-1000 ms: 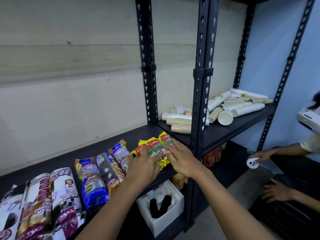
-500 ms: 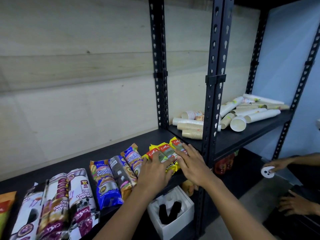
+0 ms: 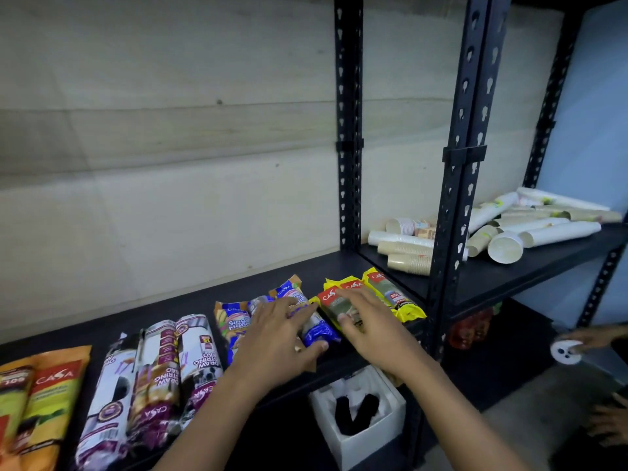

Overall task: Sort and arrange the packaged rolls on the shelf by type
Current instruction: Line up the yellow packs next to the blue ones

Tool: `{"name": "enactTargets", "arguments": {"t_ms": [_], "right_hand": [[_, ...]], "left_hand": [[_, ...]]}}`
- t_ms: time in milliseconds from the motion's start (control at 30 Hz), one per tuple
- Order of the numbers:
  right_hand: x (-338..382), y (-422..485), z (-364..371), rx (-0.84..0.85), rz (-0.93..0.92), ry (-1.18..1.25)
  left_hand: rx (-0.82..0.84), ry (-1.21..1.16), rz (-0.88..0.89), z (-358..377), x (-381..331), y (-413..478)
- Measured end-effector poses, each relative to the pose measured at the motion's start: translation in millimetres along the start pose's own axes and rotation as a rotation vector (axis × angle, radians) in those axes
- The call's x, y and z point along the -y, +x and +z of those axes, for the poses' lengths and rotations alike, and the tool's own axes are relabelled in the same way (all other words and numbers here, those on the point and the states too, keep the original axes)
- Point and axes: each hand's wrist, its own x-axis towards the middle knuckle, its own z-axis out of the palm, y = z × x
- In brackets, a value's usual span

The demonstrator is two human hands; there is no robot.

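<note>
Packaged rolls lie in groups on the black shelf (image 3: 190, 300). At the right end sit the yellow and red Casa rolls (image 3: 390, 294); my right hand (image 3: 370, 324) rests on them with fingers spread flat. Beside them lie the blue and orange rolls (image 3: 234, 321); my left hand (image 3: 275, 338) lies over these, fingers straight and thumb against the end of one roll. Further left are the white and purple drawstring-bag rolls (image 3: 163, 372), then orange and green Casa packs (image 3: 40, 396) at the frame's left edge.
Black perforated uprights (image 3: 458, 185) stand just right of the yellow rolls. Stacked paper cups (image 3: 503, 229) lie on the neighbouring shelf. A white foam box (image 3: 360, 416) sits below. Another person's hands (image 3: 591, 341) hold a small white round object at the far right.
My left hand moved left from the yellow rolls onto the blue and orange ones. My right hand shifted over the yellow rolls. The camera turned left, bringing the orange and green packs into view.
</note>
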Motion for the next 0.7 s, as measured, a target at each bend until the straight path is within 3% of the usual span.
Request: {"name": "enactTargets", "arguments": {"t_ms": [267, 433, 700], "right_hand": [[44.5, -3.4, 21.7, 0.176, -0.144, -0.041], [47.0, -12.1, 43.4, 0.342, -0.233, -0.148], [36.7, -10.2, 58.6, 0.169, -0.307, -0.247]], "left_hand": [[0.168, 0.046, 0.074, -9.9, 31.1, -38.4], [0.152, 0.052, 0.073, -5.6, 37.0, -47.8], [0.187, 0.047, -0.133, -13.2, 52.2, -68.3]]}}
